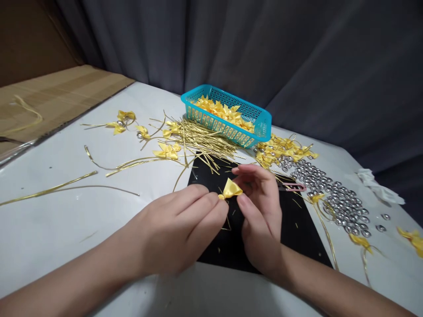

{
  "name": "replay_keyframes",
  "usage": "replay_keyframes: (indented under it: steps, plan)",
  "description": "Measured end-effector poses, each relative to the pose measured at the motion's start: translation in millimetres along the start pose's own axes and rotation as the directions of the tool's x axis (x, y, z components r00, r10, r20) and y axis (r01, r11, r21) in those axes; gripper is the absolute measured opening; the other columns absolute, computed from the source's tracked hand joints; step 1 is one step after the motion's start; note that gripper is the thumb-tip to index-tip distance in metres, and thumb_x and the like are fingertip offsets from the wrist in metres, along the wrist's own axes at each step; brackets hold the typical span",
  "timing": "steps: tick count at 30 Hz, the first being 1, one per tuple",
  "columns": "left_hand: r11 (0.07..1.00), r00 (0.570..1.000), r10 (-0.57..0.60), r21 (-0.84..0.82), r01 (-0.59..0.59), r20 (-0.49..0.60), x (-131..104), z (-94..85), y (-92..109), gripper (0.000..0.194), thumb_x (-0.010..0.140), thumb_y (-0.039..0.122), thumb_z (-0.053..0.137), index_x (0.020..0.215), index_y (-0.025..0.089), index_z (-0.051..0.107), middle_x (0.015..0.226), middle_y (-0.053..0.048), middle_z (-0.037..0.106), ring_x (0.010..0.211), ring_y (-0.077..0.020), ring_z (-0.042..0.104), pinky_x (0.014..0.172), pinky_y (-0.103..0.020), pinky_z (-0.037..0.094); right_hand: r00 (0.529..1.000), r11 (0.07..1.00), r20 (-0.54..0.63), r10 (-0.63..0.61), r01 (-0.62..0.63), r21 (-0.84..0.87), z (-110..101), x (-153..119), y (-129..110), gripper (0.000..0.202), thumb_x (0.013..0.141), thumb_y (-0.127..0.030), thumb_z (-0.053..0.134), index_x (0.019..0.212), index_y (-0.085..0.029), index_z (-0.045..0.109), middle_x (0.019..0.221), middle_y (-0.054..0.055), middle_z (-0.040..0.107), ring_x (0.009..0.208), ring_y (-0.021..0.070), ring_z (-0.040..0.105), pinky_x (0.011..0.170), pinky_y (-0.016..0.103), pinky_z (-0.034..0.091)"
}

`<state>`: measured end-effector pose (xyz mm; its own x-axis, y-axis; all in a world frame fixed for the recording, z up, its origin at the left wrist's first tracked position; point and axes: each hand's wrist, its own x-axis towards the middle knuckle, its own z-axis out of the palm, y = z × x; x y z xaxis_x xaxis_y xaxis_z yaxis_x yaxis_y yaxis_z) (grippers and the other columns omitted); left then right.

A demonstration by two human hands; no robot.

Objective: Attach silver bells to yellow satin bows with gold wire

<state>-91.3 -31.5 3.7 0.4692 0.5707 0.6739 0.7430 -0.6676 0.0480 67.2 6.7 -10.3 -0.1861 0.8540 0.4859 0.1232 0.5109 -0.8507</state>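
1. Between the hands, over the black rectangular mat (pixel 291 237), is a small yellow satin ribbon bow (pixel 232 188). The left hand (pixel 178 220) has its grip pinched closed on the bow's left end, probably to steady it and leave the broad loop exposed.
2. At the bow's 4 o'clock, the right hand (pixel 262 215) curls half open, thumb beside the loop's edge; whether its grip bears on the ribbon, I cannot tell. Its cupped fingers perhaps guard the far side.
3. The dark mat likely makes pale ribbon and the gold clippings scattered on it easier to see. At 3 o'clock from the bow, a pink-handled tool (pixel 295 187) lies just beyond the right hand, partly hidden by it.
4. Further towards 3 o'clock, shiny silver beads (pixel 346 207) spread over the white tabletop (pixel 79 224); reaching them from the left would mean passing the right hand and tool.
5. At 10 o'clock, loose yellow bows with gold stems (pixel 167 150) lie apart, some stems crossing. At 11, a heap of straight gold wires (pixel 205 136) overlaps the mat's far edge, so single strands could snag.
6. At 2 o'clock, a pile of yellow bows (pixel 280 149) adjoins the beads. Furthest, at 12, a turquoise perforated plastic basket (pixel 218 124) contains more yellow bows, its walls probably keeping them together, before a grey curtain (pixel 231 48).
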Motion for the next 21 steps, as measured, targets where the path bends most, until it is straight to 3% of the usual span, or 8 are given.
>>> replay_keyframes:
  steps: [2,5,8,12,16,21]
  plan:
    - [1.000,1.000,0.005,0.016,-0.005,-0.022,0,1.4,0,0.025,0.092,0.010,0.031,0.094,0.013,0.055,0.079,-0.005,0.067,0.075,-0.0159,0.055,0.063,-0.025,0.049,0.992,0.990,0.045,-0.117,0.120,-0.080,-4,7,-3,0.022,0.084,-0.018,0.047,0.104,-0.020,0.054,0.107,0.007,0.051,0.104,0.0186,0.047,0.092,0.035,0.038]
    - [1.000,1.000,0.011,0.016,-0.011,-0.027,1,1.9,-1,0.023,0.090,0.009,0.033,0.091,0.014,0.056,0.077,-0.005,0.067,0.070,-0.0153,0.054,0.062,-0.025,0.049,0.965,0.950,0.154,-0.212,0.241,-0.200,-8,18,-9,0.012,0.083,-0.017,0.049,0.085,-0.018,0.061,0.095,0.006,0.057,0.096,0.0187,0.050,0.089,0.037,0.037]
    - [0.999,0.999,0.029,0.031,-0.029,-0.023,2,1.0,-3,0.022,0.088,0.007,0.036,0.092,0.012,0.057,0.077,-0.006,0.068,0.069,-0.0154,0.055,0.060,-0.025,0.049,0.928,0.944,0.293,-0.229,0.285,-0.167,-10,30,-13,0.010,0.081,-0.012,0.055,0.074,-0.017,0.060,0.080,0.004,0.061,0.081,0.0160,0.054,0.078,0.034,0.042]
    - [0.999,0.999,0.032,0.033,-0.031,-0.025,4,-0.8,-3,0.023,0.088,0.007,0.037,0.093,0.011,0.058,0.075,-0.005,0.067,0.070,-0.0152,0.056,0.060,-0.023,0.048,0.886,0.963,0.414,-0.211,0.261,-0.067,-12,40,-13,0.011,0.084,-0.010,0.052,0.075,-0.016,0.055,0.081,0.004,0.058,0.081,0.0136,0.055,0.074,0.029,0.045]
    - [0.992,0.998,-0.055,-0.113,0.058,0.031,5,-3.3,3,0.031,0.093,0.012,0.028,0.084,0.017,0.057,0.076,-0.002,0.065,0.069,-0.0134,0.056,0.061,-0.022,0.048,0.876,0.961,0.433,-0.213,0.268,-0.069,-14,38,-21,0.015,0.088,-0.009,0.045,0.076,-0.016,0.051,0.084,0.005,0.054,0.083,0.0118,0.053,0.075,0.026,0.044]
    - [0.981,0.996,-0.080,-0.173,0.087,0.048,2,-5.9,5,0.030,0.093,0.013,0.027,0.089,0.018,0.057,0.080,-0.002,0.066,0.073,-0.0135,0.058,0.063,-0.022,0.049,0.935,0.988,0.329,-0.130,0.150,-0.036,-10,34,-30,0.019,0.089,-0.010,0.044,0.072,-0.017,0.050,0.079,0.003,0.052,0.080,0.0111,0.052,0.073,0.024,0.045]
